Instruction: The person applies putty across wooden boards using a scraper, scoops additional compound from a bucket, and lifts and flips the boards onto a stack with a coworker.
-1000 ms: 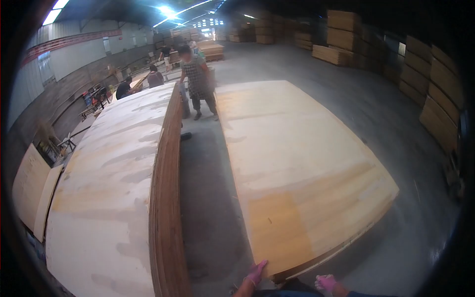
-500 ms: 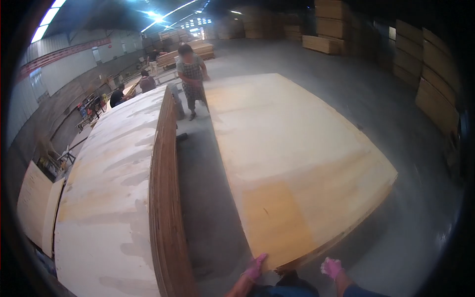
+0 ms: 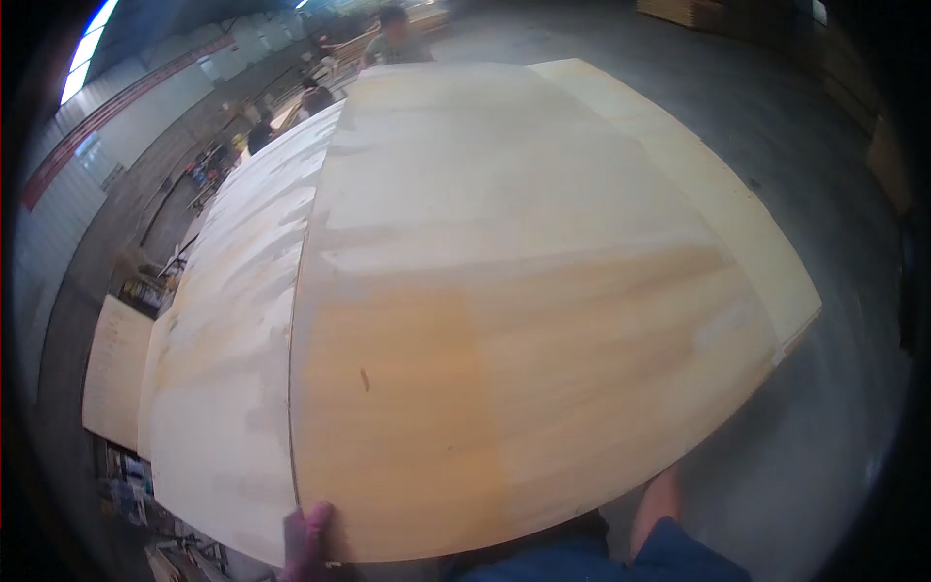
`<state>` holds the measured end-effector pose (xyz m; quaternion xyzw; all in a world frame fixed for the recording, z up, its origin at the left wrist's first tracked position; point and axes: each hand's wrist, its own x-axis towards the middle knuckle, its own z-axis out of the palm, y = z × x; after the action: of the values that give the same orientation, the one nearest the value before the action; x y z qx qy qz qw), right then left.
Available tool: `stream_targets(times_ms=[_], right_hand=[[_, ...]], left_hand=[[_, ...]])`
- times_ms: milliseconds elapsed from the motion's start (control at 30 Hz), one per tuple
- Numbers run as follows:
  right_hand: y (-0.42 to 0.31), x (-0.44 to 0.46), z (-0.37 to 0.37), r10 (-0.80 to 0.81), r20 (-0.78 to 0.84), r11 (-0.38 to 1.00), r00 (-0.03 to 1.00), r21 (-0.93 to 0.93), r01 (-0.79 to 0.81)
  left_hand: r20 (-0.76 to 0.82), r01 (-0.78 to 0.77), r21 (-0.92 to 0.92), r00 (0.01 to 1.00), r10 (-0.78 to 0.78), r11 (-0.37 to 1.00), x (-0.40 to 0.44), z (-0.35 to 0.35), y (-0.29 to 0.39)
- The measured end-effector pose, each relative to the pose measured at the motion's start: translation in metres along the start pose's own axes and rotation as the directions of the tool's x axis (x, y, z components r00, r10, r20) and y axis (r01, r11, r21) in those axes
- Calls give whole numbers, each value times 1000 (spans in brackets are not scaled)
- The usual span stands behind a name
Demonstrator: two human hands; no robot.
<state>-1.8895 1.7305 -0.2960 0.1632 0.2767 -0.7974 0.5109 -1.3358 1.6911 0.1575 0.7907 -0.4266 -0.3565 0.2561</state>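
Observation:
A large plywood sheet, pale with a darker orange patch near me, spans the middle of the head view. My left hand, in a pink glove, is closed on its near left corner. Below the sheet's near edge my right forearm reaches up; the hand itself is hidden underneath. Under the sheet's right side shows another pale board, on the right-hand stack. The sheet's left edge lies over or against the left stack's pale top board; I cannot tell whether they touch.
Beyond the far edge stands a person, hands hidden. Farther back on the left are other people. A loose board leans left of the left stack. Grey floor runs along the right, with stacked boards behind.
The top sheet has shifted left off the right stack, covering the gap between stacks. My left hand moved left with its corner. My right hand went from beside the stack to beneath the sheet.

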Motion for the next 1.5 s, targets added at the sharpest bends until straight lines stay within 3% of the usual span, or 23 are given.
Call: stream_targets(times_ms=[33,133,233,333,467,567,600,633,667,700,733,800,833,900,967,1067,1133,1167,1200,1300,1400,1467,1500], right_hand=[[0,3,4,5,-2,1000,1000,-11,-5],[-1,8,21,9,-26,997,1000,-74,-11],[-7,4,37,-22,-43,988,999,-155,15],[-16,-11,64,-118,-58,960,991,-262,99],[-25,-45,153,-324,72,853,943,-409,324],[-23,-85,239,-455,261,727,851,-443,524],[-17,-100,271,-479,342,683,808,-433,588],[-8,-117,304,-490,427,640,760,-416,647],[6,-134,335,-495,505,602,707,-387,698],[23,-153,368,-484,581,576,655,-352,738],[42,-174,400,-463,653,564,599,-304,768],[97,-227,465,-406,790,574,460,-172,801],[129,-256,495,-371,841,598,393,-106,794],[201,-325,548,-305,915,670,264,10,742],[276,-399,591,-244,957,754,160,83,651],[380,-504,635,-158,985,868,65,107,486],[435,-547,644,-64,997,914,40,42,403],[460,-556,638,7,1000,911,11,-11,413],[485,-554,625,85,996,894,-29,-63,443],[536,-488,573,295,933,771,-204,-106,628],[553,-399,526,494,869,642,25,-384,664],[548,-336,486,565,818,617,109,-506,603],[542,-316,463,538,826,531,169,-488,692]], left_hand=[[-53,-83,101,995,88,991,5,-13,-3],[-257,-60,276,957,133,959,24,-4,-23],[-259,-73,277,954,148,958,54,12,-44],[-98,-351,659,836,539,665,128,43,-166],[2,-518,474,810,587,712,188,121,-293],[32,-363,345,926,376,865,184,215,-323],[-78,-474,184,866,493,861,176,253,-338],[81,-315,148,949,306,938,162,257,-310],[80,-325,46,944,321,945,165,284,-327],[118,-166,126,981,152,978,153,286,-307],[135,-333,79,938,320,940,147,286,-301],[104,-92,-44,990,96,995,139,279,-289],[74,-104,-145,991,116,984,135,272,-289],[7,-161,-309,985,172,937,134,246,-294],[84,-34,-482,993,85,875,132,202,-297],[373,323,-672,925,-72,667,111,132,-286],[447,387,-747,894,-22,541,98,107,-281],[521,483,-803,853,16,349,97,108,-291],[542,512,-821,838,63,254,97,107,-299],[520,493,-850,840,151,184,97,99,-309],[458,424,-873,883,106,242,87,96,-334],[290,307,-883,952,-102,356,72,107,-384],[187,272,-884,951,-244,381,57,110,-414]])
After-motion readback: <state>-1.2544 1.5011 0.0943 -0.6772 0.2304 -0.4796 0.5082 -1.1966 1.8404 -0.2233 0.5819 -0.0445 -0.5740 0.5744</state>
